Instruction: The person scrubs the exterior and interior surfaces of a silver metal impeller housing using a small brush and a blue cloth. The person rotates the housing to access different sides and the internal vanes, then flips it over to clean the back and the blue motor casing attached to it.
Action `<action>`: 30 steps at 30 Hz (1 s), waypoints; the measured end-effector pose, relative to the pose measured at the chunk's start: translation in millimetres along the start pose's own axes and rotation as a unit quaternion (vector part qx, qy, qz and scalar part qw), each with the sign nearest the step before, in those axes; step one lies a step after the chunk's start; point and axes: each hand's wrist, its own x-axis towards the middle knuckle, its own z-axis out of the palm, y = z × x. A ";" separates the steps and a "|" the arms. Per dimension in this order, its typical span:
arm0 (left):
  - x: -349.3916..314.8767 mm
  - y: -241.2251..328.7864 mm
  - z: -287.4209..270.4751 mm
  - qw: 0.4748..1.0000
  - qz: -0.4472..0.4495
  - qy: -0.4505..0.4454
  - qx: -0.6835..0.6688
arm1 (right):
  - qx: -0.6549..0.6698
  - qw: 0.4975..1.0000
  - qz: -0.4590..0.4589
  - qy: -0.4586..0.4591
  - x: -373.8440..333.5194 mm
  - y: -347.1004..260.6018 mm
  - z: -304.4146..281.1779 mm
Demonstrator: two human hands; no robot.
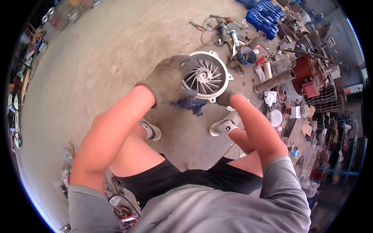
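A round silver metal housing (220, 86), with mounting lugs around its rim and curved radial blades (203, 75) inside, faces up between my hands. My gloved left hand (171, 79) is closed over its left rim, fingers reaching onto the front. At the lower right edge, my gloved right hand (228, 97) grips the housing from behind, its fingers mostly hidden. A blue finned part (191, 105) shows just below the housing; whether the two are joined I cannot tell.
My shoes (225, 125) flank the work on the concrete floor (112, 50). Beyond lie an angle grinder (223, 34), a white tube (234, 39) and a blue ring-shaped part (246, 56). Blue castings (265, 19), a metal pipe (274, 80) and red housings (307, 73) crowd the right.
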 end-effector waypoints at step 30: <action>44.5 -25.0 45.6 0.992 0.030 -0.038 0.115 | 0.054 0.998 0.030 0.000 3.3 28.7 32.5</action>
